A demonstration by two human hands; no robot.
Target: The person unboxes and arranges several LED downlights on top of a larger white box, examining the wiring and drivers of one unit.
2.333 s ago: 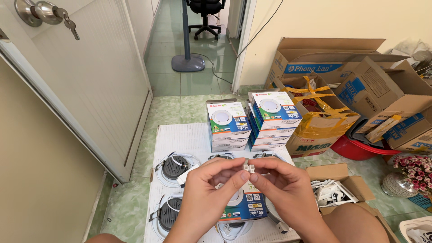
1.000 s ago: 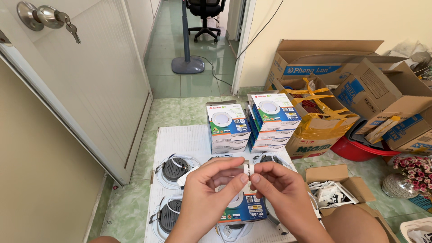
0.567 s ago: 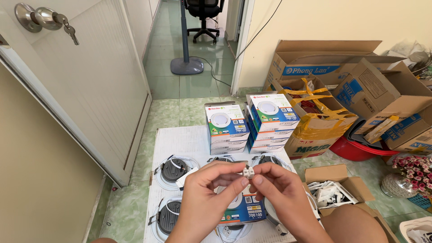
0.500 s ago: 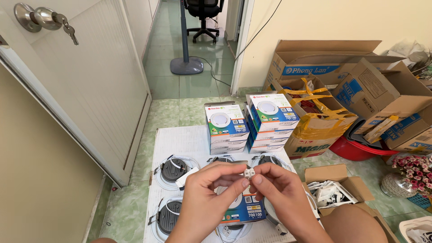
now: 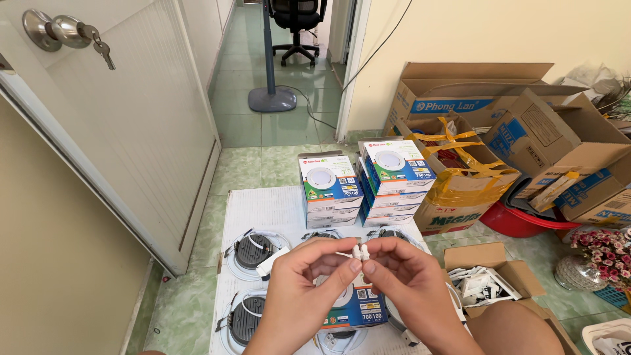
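My left hand (image 5: 303,289) and my right hand (image 5: 401,284) meet at chest height over a white sheet (image 5: 269,210) on the floor. Between their fingertips they pinch two small white plug connectors (image 5: 360,252), held end to end and touching. A thin white wire runs from the connectors back to the left. Under my hands lie round recessed lamps (image 5: 254,250) face down, and a blue and white lamp box (image 5: 358,309) lies flat.
Two stacks of boxed lamps (image 5: 360,187) stand at the far end of the sheet. Open cardboard boxes (image 5: 519,141) and a red basin (image 5: 519,222) crowd the right. A small open box of parts (image 5: 483,279) sits by my right knee. A white door (image 5: 131,125) stands at the left.
My hands have stayed together over the lamps. The two connectors have been brought closer and turned slightly between my fingertips.
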